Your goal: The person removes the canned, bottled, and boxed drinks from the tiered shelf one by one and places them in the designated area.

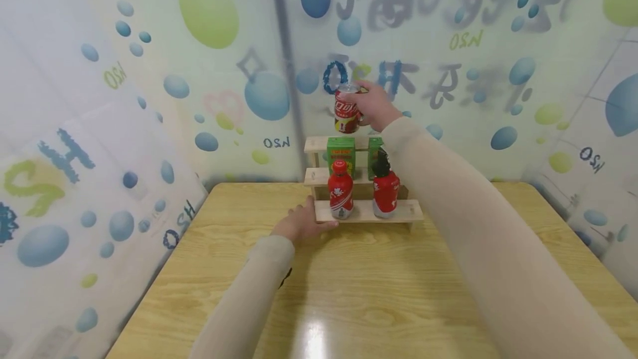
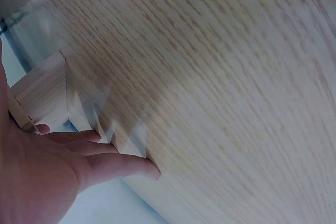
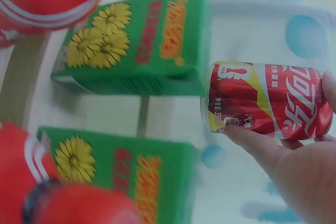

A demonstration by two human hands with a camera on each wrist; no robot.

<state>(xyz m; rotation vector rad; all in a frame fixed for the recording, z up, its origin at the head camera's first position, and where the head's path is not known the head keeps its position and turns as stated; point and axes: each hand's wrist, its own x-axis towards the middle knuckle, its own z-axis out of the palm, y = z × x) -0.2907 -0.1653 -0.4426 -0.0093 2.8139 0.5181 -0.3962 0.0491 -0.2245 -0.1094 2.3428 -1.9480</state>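
Observation:
My right hand (image 1: 376,105) grips a red drink can (image 1: 347,108), held upright above the top step of a small three-step wooden rack (image 1: 364,213). In the right wrist view, the thumb and fingers lie along the can (image 3: 268,100), and its lower end faces the rack. My left hand (image 1: 303,222) touches the left end of the rack's lowest step. Its fingers (image 2: 123,165) look straight in the left wrist view. Two red bottles, one with a red cap (image 1: 341,193) and one with a dark top (image 1: 386,195), stand on the lowest step. Behind them, green cartons (image 1: 341,151) stand on the middle step.
The rack stands near the back of a wood-grain table (image 1: 369,287). Behind the table rises a pale wall (image 1: 239,143) printed with blue and green bubbles. A second green carton (image 1: 374,157) is partly hidden by the right sleeve (image 1: 463,198).

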